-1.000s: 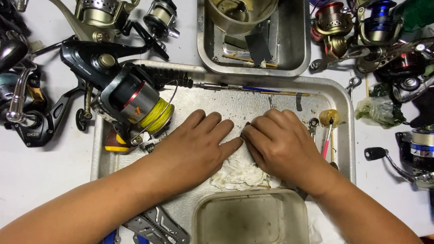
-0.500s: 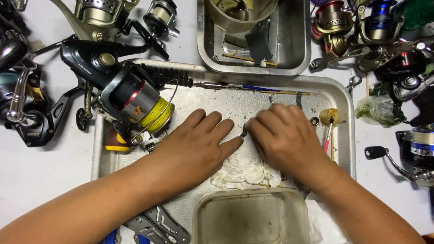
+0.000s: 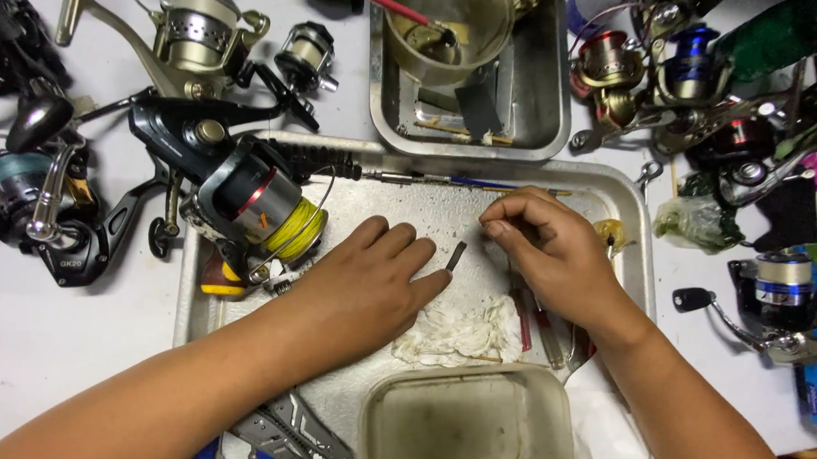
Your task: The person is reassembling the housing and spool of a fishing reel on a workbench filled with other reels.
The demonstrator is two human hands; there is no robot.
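Observation:
Both my hands rest in a shallow metal tray (image 3: 190,313). My left hand (image 3: 368,288) lies flat, palm down, and its index fingertip touches the lower end of a small dark metal strip (image 3: 456,255). My right hand (image 3: 551,256) is just right of the strip, fingers curled in and fingertips pinched together, with nothing visible between them. A crumpled white tissue (image 3: 459,335) lies on the tray below both hands. A black spinning reel with yellow line (image 3: 256,203) sits at the tray's left end, close to my left wrist.
A cloudy plastic container (image 3: 468,428) stands at the tray's near edge, with pliers (image 3: 295,433) to its left. A second metal tray (image 3: 535,124) behind holds a bowl (image 3: 456,36) and small parts. Several fishing reels crowd the white table on the left (image 3: 46,211) and the right (image 3: 778,286).
My hands were pressed together over the tissue. They have drawn apart, the right one moving up and to the right, and the small dark strip now shows between them.

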